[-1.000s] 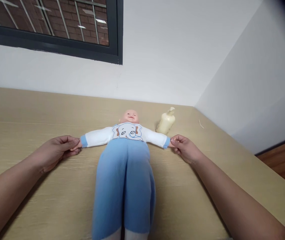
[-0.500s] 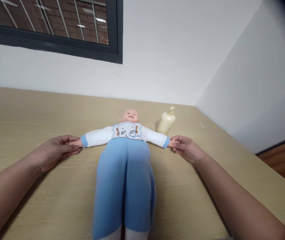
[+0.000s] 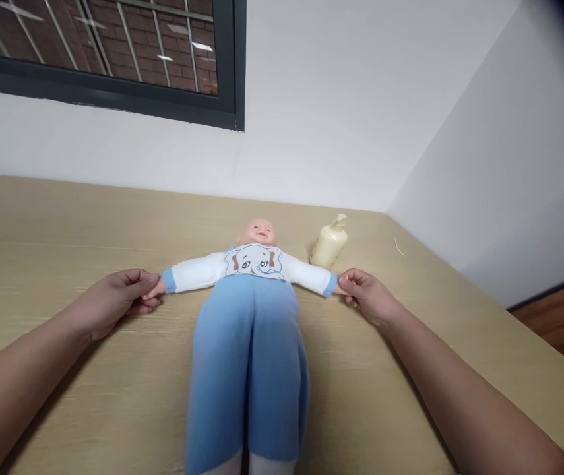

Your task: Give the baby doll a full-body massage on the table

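Observation:
A baby doll point(image 3: 249, 310) lies face up with its arms stretched out to both sides. It wears blue trousers and a white top with an elephant print. My left hand point(image 3: 123, 293) pinches the doll's hand on the left, fingers closed around it just past the blue cuff. On the other side, my right hand point(image 3: 367, 293) has thumb and fingers closed on the doll's other hand. The doll's feet run out of the picture at the bottom.
A cream pump bottle point(image 3: 330, 244) stands on the wooden table point(image 3: 88, 389), close behind the doll's arm on the right. Farther right lies a thin pale strip point(image 3: 399, 247). White walls meet behind the table, with a dark-framed window point(image 3: 232, 66) at upper left.
My left thumb has shifted its grip on the doll's hand, with more of that small hand now showing. The doll's position and the bottle look unchanged; the view has tilted slightly.

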### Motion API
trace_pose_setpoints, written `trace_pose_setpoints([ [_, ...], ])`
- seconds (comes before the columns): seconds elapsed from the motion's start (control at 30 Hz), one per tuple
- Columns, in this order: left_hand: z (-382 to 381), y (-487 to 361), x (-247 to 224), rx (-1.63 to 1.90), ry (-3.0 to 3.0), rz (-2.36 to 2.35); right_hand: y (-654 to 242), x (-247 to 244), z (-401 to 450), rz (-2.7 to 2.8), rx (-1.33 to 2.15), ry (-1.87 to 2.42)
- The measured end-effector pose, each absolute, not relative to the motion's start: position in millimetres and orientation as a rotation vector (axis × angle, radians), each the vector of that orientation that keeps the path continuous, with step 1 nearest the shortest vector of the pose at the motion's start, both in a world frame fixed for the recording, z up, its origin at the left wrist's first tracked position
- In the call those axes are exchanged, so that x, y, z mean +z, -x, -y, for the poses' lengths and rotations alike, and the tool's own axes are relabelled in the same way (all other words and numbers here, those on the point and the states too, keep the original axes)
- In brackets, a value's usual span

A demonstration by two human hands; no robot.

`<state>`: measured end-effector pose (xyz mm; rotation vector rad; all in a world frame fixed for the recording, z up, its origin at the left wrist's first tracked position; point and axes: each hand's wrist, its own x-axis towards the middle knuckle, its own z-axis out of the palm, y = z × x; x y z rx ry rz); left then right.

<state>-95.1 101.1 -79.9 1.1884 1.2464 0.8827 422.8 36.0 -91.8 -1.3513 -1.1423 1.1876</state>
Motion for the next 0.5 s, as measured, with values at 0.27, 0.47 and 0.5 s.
trace_pose_setpoints([
  [0.27, -104, 103, -83, 0.922, -1.009, -1.326, -426, -87, -36, 1.072, 1.301, 1.358],
  [0.47, -99, 102, -73, 0.867, -1.049, -1.295, -430, -81, -32, 1.150, 1.351, 1.299],
  [0.5, -97, 99, -71, 0.880, -1.088, -1.323, -429, -81, -31, 1.180, 1.336, 1.314],
])
